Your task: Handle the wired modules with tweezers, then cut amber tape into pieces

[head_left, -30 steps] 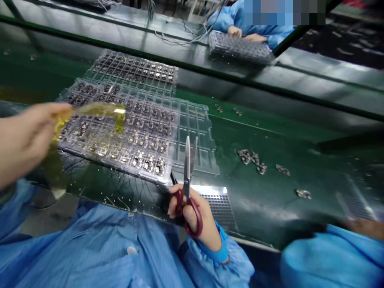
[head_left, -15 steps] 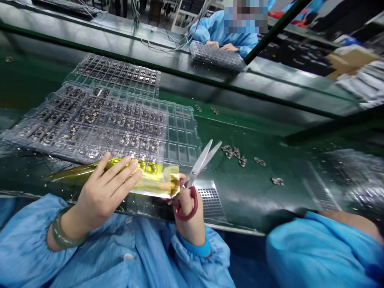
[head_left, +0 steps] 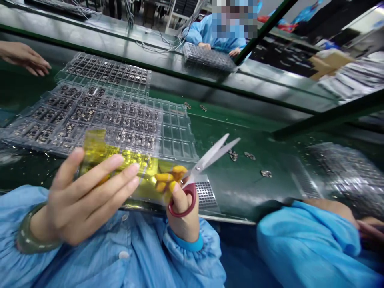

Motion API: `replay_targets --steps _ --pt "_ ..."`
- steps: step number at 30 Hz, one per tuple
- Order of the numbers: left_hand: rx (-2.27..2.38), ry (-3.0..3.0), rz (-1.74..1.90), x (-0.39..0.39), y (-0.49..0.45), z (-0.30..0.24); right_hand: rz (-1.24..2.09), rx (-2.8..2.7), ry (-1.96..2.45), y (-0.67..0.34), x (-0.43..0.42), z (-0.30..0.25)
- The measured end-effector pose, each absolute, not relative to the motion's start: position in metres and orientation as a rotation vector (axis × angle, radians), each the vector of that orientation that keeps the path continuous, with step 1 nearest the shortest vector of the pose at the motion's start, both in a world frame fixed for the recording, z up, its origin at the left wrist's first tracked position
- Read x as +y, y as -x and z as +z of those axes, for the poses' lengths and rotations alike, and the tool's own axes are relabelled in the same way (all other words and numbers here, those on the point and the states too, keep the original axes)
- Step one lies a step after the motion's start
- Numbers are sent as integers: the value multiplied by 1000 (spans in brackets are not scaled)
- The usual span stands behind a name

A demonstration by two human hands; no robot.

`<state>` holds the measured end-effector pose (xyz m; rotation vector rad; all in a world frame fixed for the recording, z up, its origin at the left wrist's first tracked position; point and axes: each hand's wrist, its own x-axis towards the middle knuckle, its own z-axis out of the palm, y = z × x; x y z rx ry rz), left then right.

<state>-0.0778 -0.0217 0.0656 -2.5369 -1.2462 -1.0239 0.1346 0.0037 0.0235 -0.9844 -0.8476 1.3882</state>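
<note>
My left hand (head_left: 96, 196) is at the near edge of the trays with its fingers over a sheet of yellow transparent film (head_left: 144, 188). An orange-tinted shape, seemingly my thumb, shows through the film between those fingers. My right hand (head_left: 181, 204) grips red-handled scissors (head_left: 207, 158), thumb through one loop, blades parted and pointing up and away to the right. Through the film, the right fingers look orange. Beyond the film lie clear plastic trays (head_left: 177, 138) with small circuit boards in many pockets; the pockets at their right side look bare.
A perforated sheet (head_left: 207, 194) lies right of my right hand. Small metallic parts (head_left: 266, 173) are scattered on the green bench. A co-worker's hand (head_left: 27, 58) reaches in at left; another person's blue sleeve (head_left: 309, 236) is at right. Clear trays (head_left: 345, 172) stand beyond that sleeve.
My left hand has moved left and nearer to me, and the film's left end now stands up over the trays. The film has shifted over my right fingers. A co-worker's hand has appeared at left.
</note>
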Motion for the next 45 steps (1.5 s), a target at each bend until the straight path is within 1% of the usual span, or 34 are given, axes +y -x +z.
replay_targets --steps 1,2,5,9,13,15,17,19,24,26,34,38,41,45 --pt "-1001 2507 -893 -12 78 63 1399 -845 980 -133 5 22" --pt "-922 2448 -850 -3 77 59 1403 -838 980 -131 7 21" --pt "-993 2474 -737 15 76 46 1394 -834 979 -126 11 21" --pt "-1085 2558 -656 12 75 31 1413 -809 991 -123 15 21" --pt "-1223 2424 -764 -7 71 21 1374 -715 1093 -125 16 14" --pt "-1259 2389 -931 -18 67 16 1381 -664 1116 -126 16 12" --pt "-1240 2477 -1149 -25 62 11 1381 -626 1127 -126 16 10" --pt "-1199 2595 -1244 -28 56 6 1383 -600 1127 -127 17 10" --pt "-1346 2595 -912 -13 46 -7 1371 -616 1181 -126 19 7" --pt "-1354 2636 -857 -7 45 -10 1334 -680 1216 -125 19 5" --pt "-1425 2611 -1043 0 47 -13 1117 -949 1316 -136 5 11" --pt "-1425 2616 -1112 1 47 -10 1067 -1035 1314 -151 -3 14" --pt "-1404 2607 -1159 0 47 -8 1080 -1076 1383 -155 -5 11" --pt "-1358 2595 -1208 0 45 -7 1200 -1024 1378 -146 -5 6"
